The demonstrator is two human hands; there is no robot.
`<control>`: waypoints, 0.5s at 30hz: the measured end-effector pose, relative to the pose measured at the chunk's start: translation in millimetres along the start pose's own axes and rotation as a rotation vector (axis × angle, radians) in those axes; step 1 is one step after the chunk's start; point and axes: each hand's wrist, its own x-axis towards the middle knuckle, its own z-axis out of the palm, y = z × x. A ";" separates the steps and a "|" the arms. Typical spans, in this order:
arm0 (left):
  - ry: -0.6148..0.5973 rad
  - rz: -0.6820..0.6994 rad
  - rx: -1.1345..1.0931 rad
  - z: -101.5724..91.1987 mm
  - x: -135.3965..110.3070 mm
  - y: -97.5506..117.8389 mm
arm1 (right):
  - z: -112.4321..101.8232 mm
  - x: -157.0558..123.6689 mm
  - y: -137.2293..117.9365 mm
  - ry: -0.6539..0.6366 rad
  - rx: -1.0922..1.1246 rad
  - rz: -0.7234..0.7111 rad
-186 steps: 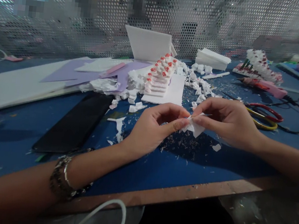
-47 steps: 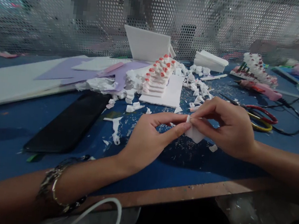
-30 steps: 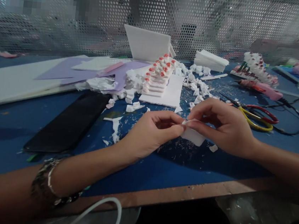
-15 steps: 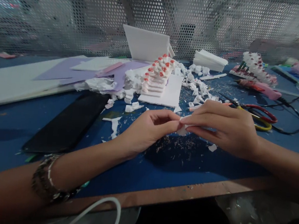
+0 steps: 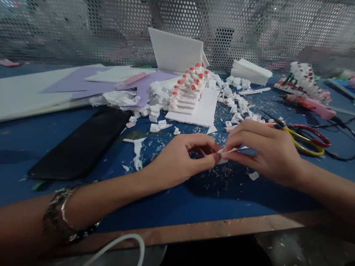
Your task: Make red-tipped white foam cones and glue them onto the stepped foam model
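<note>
Left hand [image 5: 179,156] and right hand [image 5: 266,151] meet fingertip to fingertip, both pinched shut on a small white paper piece [image 5: 230,152] held just above the blue table [image 5: 222,192]. Red-and-yellow scissors [image 5: 306,140] lie just right; a black phone [image 5: 84,144] lies left.

Silver bracelet [image 5: 60,218], bare forearms

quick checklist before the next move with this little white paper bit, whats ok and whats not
1. Left hand pinches the white paper piece: ok.
2. Right hand pinches its other end: ok.
3. Shape of the piece: cannot tell, both hands mostly cover it.
4. Blue mat under the hands free of scraps: not ok, shavings lie there.
5. Scissors lie apart from the hands, just beyond the right one: ok.
</note>
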 end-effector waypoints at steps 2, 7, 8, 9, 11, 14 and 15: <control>0.039 0.072 0.104 0.4 -1.3 0.9 | 0.6 0.5 1.2 -0.019 0.032 0.033; 0.085 0.210 0.205 0.7 -3.3 3.0 | 1.4 -0.2 -0.5 0.000 0.071 0.101; 0.088 0.226 0.212 0.8 -3.5 3.3 | 1.4 -0.5 -1.4 0.012 0.075 0.110; 0.099 0.235 0.218 0.9 -3.8 3.6 | 1.1 -0.8 -2.1 0.022 0.082 0.120; 0.128 0.237 0.228 1.1 -4.2 3.9 | -0.1 -1.0 -2.7 0.034 0.098 0.151; 0.139 0.244 0.249 0.5 -4.5 3.5 | -3.1 -0.1 -1.0 0.003 0.162 0.218; 0.131 0.254 0.262 -0.1 -4.3 3.3 | -4.0 0.4 0.1 -0.013 0.200 0.243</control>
